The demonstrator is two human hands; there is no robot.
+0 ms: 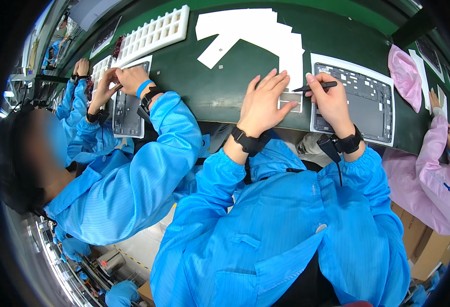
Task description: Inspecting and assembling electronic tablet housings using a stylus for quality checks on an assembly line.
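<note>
My left hand (266,102) lies flat with its fingers spread, over the lower end of some white sheets (290,56). By its thumb is a small card (297,108) with pale and grey rectangles, partly covered by the hand. Between thumb and fingers my right hand (332,100) grips black tweezers (323,86), whose thin tip points left toward that card. Just right of this hand, a dark grey tablet-like panel (370,102) with small white patches rests on a white sheet (358,59). A black band is around each of my wrists.
More white strips fan out over the green table (220,97). A white compartment tray (156,33) stands at the far left. A co-worker's hands (128,79) are above another dark panel (128,112). A pink cloth (405,77) and a person in a pink sleeve (427,135) are on the right.
</note>
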